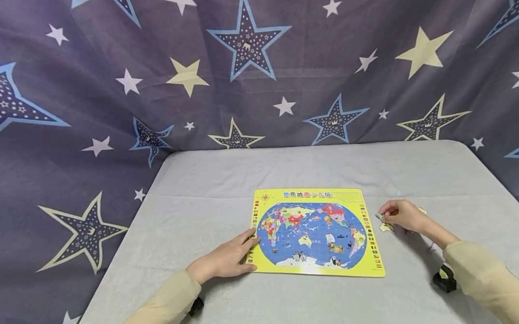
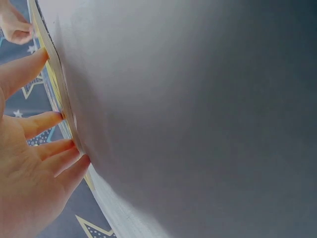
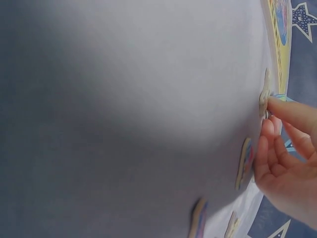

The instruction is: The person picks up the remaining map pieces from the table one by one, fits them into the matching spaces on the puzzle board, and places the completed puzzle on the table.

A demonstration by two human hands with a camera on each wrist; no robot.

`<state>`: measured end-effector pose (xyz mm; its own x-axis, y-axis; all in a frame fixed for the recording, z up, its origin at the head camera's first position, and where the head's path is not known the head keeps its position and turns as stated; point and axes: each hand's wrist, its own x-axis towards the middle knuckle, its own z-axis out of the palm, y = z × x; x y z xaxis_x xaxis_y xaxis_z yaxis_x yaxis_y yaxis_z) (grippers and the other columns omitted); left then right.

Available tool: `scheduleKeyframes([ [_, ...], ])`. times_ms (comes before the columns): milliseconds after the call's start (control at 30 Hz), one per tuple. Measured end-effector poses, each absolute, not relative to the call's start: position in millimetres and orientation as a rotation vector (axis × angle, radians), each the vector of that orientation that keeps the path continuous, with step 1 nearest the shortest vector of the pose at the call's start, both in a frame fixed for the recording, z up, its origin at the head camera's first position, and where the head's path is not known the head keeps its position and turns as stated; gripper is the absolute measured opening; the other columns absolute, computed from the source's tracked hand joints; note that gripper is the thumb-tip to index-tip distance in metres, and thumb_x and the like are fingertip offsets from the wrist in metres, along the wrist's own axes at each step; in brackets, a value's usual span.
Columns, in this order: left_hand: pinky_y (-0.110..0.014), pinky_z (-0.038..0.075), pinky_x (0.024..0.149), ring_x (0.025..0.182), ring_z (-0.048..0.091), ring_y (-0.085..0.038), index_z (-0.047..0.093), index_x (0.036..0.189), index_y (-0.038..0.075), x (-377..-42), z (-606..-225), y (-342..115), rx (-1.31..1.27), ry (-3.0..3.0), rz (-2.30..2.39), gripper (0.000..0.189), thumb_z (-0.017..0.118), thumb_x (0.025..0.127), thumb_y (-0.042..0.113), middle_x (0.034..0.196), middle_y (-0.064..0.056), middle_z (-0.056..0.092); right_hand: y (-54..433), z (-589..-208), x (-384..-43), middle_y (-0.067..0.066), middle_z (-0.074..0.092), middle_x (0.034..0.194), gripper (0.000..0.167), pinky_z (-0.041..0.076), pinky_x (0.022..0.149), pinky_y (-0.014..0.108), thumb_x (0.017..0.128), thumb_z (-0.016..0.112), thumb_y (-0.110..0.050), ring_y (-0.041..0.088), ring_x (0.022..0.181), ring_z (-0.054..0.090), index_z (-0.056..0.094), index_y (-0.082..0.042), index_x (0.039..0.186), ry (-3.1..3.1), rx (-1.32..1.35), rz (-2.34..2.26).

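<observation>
A yellow-bordered world map puzzle board (image 1: 316, 273) lies flat on the table. My left hand (image 1: 230, 255) rests at its left edge, fingers extended; in the left wrist view the fingertips (image 2: 55, 117) touch the board's side. To the right of the board, my right hand (image 1: 403, 214) pinches a small greyish-green puzzle piece (image 1: 379, 216) between thumb and fingers, partly hidden by them. Just below that hand a pale yellow puzzle piece (image 1: 386, 228) lies on the cloth. The right wrist view shows a thick-edged colourful piece (image 3: 244, 163) beneath the palm.
More loose puzzle pieces lie under and behind the right forearm, one of them a pinkish piece (image 1: 433, 246), another near the bottom of the right wrist view (image 3: 198, 218). Light grey cloth (image 1: 191, 194) covers the table. A dark star-patterned curtain (image 1: 280, 50) hangs behind.
</observation>
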<state>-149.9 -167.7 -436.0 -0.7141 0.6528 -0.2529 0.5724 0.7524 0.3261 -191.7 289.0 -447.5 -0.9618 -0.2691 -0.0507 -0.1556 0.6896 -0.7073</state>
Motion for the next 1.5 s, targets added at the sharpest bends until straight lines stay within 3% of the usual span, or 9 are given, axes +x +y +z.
scheduleKeyframes([
  [367,-0.04,0.028,0.103,0.132,0.018,-0.026,0.031,0.138,0.005,-150,-437,-168,0.942,2.596,0.315,0.068,0.054,0.085,0.042,0.146,-0.013,0.013,291,-449,-190,0.005,0.06,0.071,0.007,0.04,0.041,0.024,0.081,0.059,-0.002,0.008,0.053,0.047,0.063,0.003,0.083,2.72,-0.361,-1.114],
  [1000,-0.039,0.027,0.103,0.132,0.018,-0.026,0.031,0.138,0.005,-150,-436,-168,0.946,2.594,0.313,0.067,0.054,0.085,0.041,0.146,-0.013,0.013,290,-433,-192,0.009,0.064,0.075,0.008,0.048,0.056,0.022,0.079,0.061,-0.002,0.012,0.063,0.057,0.064,0.005,0.083,2.768,-0.378,-1.122],
  [1500,-0.039,0.028,0.103,0.132,0.018,-0.026,0.031,0.137,0.005,-151,-438,-168,0.948,2.598,0.317,0.068,0.054,0.085,0.042,0.146,-0.013,0.013,258,-428,-192,0.015,0.065,0.08,0.016,0.052,0.057,0.027,0.08,0.06,-0.001,0.019,0.064,0.06,0.063,0.01,0.091,2.639,-0.414,-1.214],
])
